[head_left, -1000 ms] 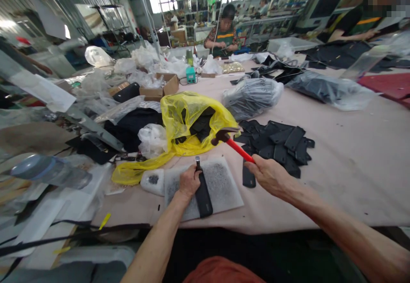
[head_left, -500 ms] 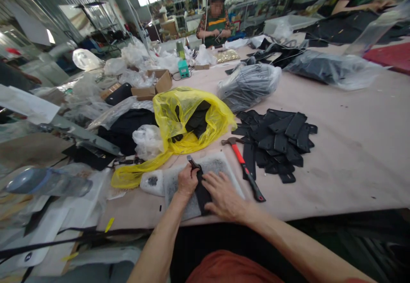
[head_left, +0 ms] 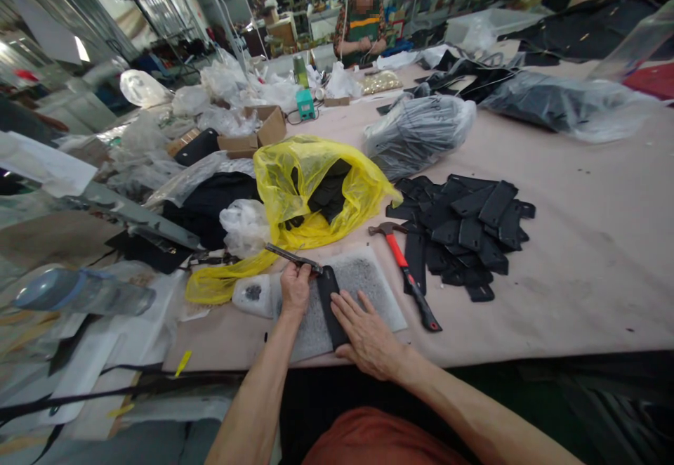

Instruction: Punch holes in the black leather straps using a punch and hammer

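Note:
My left hand (head_left: 295,288) is closed on a metal punch (head_left: 292,258), a slim dark steel bar that lies tilted almost level, its tip by the top of a black strip. The black strip (head_left: 328,303), a flat piece with a rounded top end and a small slot, rests on a scuffed white board (head_left: 368,275). Spread flat, my right hand (head_left: 366,331) presses on the strip's right edge. To the right of the board lies a claw hammer (head_left: 403,265) with a red and black handle. A white block (head_left: 253,295) with a dark worn patch sits left of the board.
A pile of black pieces (head_left: 468,223) lies right of the hammer. Beyond the board is a yellow plastic bag (head_left: 274,191) with dark pieces inside. A wrapped grey bundle (head_left: 415,131) and a cardboard box (head_left: 271,128) stand farther back. A person (head_left: 363,22) works across the table.
My left hand has tipped the punch from steep to nearly level and drawn it leftward off the strip, whose slotted top end now shows. My right hand stays on the strip.

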`<state>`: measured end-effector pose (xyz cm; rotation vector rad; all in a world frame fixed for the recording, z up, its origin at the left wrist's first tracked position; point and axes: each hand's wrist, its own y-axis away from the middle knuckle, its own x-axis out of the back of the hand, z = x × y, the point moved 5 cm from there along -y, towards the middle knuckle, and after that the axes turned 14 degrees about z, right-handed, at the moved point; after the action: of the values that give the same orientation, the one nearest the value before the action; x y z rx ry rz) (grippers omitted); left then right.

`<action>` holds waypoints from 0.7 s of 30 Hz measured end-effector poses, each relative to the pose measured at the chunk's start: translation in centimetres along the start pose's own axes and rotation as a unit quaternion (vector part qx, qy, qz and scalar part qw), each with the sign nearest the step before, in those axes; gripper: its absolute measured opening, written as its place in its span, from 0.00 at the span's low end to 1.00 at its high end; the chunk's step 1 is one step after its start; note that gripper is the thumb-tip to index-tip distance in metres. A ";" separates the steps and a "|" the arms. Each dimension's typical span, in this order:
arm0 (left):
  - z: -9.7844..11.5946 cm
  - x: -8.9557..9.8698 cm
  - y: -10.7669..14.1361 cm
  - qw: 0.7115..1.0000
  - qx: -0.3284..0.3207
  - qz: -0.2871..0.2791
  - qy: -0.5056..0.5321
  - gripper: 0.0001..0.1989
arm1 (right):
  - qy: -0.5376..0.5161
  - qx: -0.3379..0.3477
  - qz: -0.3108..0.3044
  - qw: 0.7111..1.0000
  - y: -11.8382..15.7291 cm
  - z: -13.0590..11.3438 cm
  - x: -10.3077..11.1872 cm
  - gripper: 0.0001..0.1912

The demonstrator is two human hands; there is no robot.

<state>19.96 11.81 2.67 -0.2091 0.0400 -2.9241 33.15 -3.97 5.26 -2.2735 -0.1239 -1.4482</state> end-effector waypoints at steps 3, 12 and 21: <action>-0.2 0.4 0.1 1.000 0.018 0.001 0.023 0.11 | -0.010 -0.002 -0.007 1.000 -0.1 0.0 0.0 0.41; 1.9 0.7 2.1 0.995 -0.056 -0.012 -0.083 0.09 | -0.044 0.018 -0.063 0.997 -2.2 1.3 -0.1 0.53; 1.8 2.6 3.7 0.986 -0.092 -0.008 -0.142 0.09 | 0.030 -0.019 0.036 0.999 -4.8 3.0 -0.5 0.34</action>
<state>18.43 7.64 4.61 -0.6566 0.2638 -2.8750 34.04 1.65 5.29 -2.2379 0.0044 -1.4915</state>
